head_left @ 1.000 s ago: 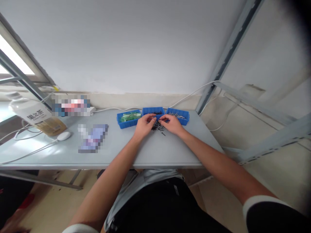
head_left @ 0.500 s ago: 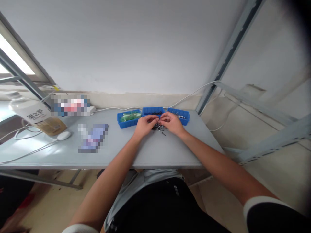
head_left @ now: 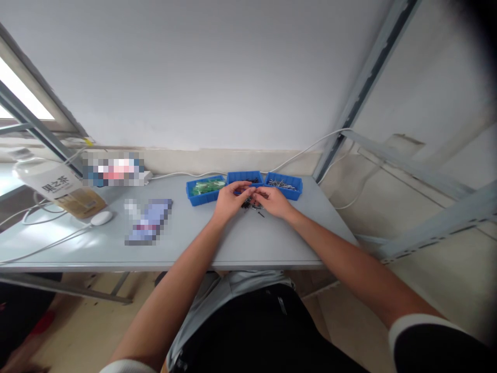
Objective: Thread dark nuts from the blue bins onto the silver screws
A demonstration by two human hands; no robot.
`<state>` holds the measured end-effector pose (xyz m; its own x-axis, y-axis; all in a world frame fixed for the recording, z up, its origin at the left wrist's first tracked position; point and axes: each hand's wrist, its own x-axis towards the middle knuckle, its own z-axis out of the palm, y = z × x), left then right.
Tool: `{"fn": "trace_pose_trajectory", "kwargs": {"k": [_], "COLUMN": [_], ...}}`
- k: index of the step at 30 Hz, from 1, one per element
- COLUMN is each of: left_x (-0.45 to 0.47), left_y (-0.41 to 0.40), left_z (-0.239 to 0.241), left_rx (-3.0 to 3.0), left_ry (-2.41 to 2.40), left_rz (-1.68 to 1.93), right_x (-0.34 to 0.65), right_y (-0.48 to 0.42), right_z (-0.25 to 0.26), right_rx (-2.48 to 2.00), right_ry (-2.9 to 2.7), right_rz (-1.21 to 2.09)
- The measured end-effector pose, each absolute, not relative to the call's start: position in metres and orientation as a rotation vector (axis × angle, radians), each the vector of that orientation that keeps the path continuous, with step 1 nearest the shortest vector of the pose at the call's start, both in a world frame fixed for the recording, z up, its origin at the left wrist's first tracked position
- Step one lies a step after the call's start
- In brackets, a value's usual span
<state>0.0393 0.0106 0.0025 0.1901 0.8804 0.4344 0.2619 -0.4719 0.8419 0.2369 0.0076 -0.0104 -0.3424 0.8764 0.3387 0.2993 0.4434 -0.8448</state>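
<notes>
My left hand [head_left: 231, 199] and my right hand [head_left: 272, 201] meet fingertip to fingertip over a small pile of dark and silvery screws [head_left: 251, 204] on the table. The fingers of both are bent into a pinch; whatever lies between them is too small to make out. One dark screw [head_left: 261, 214] lies apart, on the near side of the pile. Behind the hands stand three blue bins: the left bin [head_left: 205, 199] holds green packets [head_left: 207, 185], the middle bin [head_left: 244, 175] dark screws, and the right bin [head_left: 294, 194] silvery screws or nails [head_left: 281, 183].
On the left of the grey table [head_left: 186, 243] lie a blurred-out flat object [head_left: 150, 220], a white rounded device [head_left: 101, 218] with a cable, and a tilted drink bottle [head_left: 58, 184]. A white cable [head_left: 306, 151] runs along the wall. Metal posts [head_left: 368, 88] rise at the right.
My right hand has dropped slightly toward the pile, its fingers lower and more bent, uncovering more of the right bin. The left hand stays nearly in place.
</notes>
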Motion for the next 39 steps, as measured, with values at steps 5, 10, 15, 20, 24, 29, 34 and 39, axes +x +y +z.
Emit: {"fn": "trace_pose_trajectory", "kwargs": {"k": [5, 10, 15, 20, 24, 29, 34, 39], "left_x": [0.0374, 0.0367, 0.0377, 0.0387, 0.0401, 0.0412, 0.0389, 0.0369], "left_y": [0.0138, 0.0180, 0.0189, 0.0175, 0.0156, 0.0166, 0.0182, 0.0185], "left_z": [-0.0006, -0.0041, -0.0043, -0.0023, -0.0017, -0.0033, -0.0032, -0.0029], "left_rx": [1.872, 1.866, 1.918, 1.918, 1.874, 1.797, 1.845, 1.910], "left_ry": [1.053, 0.996, 0.942, 0.923, 0.959, 1.044, 0.976, 0.931], "left_rz": [1.255, 1.255, 1.238, 1.244, 1.250, 1.245, 1.248, 1.228], "right_x": [0.2353, 0.2357, 0.2377, 0.2371, 0.2354, 0.2350, 0.2352, 0.2353], "right_y": [0.0071, 0.0113, 0.0110, 0.0091, 0.0081, 0.0083, 0.0090, 0.0096], "right_z": [-0.0101, -0.0138, -0.0115, -0.0103, -0.0110, -0.0120, -0.0115, -0.0086], "right_rx": [-0.963, -0.952, -1.018, -1.004, -1.000, -0.990, -1.014, -0.992], "right_ry": [-1.841, -1.767, -1.719, -1.763, -1.770, -1.736, -1.690, -1.647], "right_rz": [0.916, 0.971, 0.958, 0.960, 1.030, 1.133, 1.130, 1.139]}}
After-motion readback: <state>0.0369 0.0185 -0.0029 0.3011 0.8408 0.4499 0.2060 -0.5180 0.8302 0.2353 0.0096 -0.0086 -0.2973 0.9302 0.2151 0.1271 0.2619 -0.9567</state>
